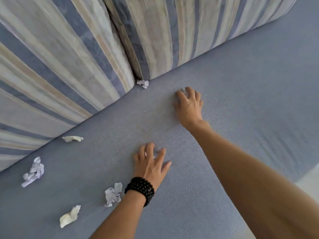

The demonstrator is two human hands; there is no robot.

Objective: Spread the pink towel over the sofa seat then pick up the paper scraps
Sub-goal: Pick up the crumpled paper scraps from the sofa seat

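A blue-grey sofa seat (241,87) runs under two striped back cushions (60,66). The right hand (189,104) curls over a small scrap (184,90) at its fingertips, closed on it. The left hand (151,163), wearing a black bead bracelet (140,189), lies spread and empty nearer the camera. Five more paper scraps (113,194) lie left of the hands. No pink is visible; a woven texture shows beneath the hands.

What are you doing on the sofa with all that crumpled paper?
A person is cleaning paper scraps off the blue woven sofa seat. The right hand is reaching toward the striped back cushions, its fingertips on a small crumpled scrap. The left hand, with a black beaded bracelet, rests spread on the seat. Five more crumpled scraps lie loose, like the white one by the cushion gap. No pink towel is visible.
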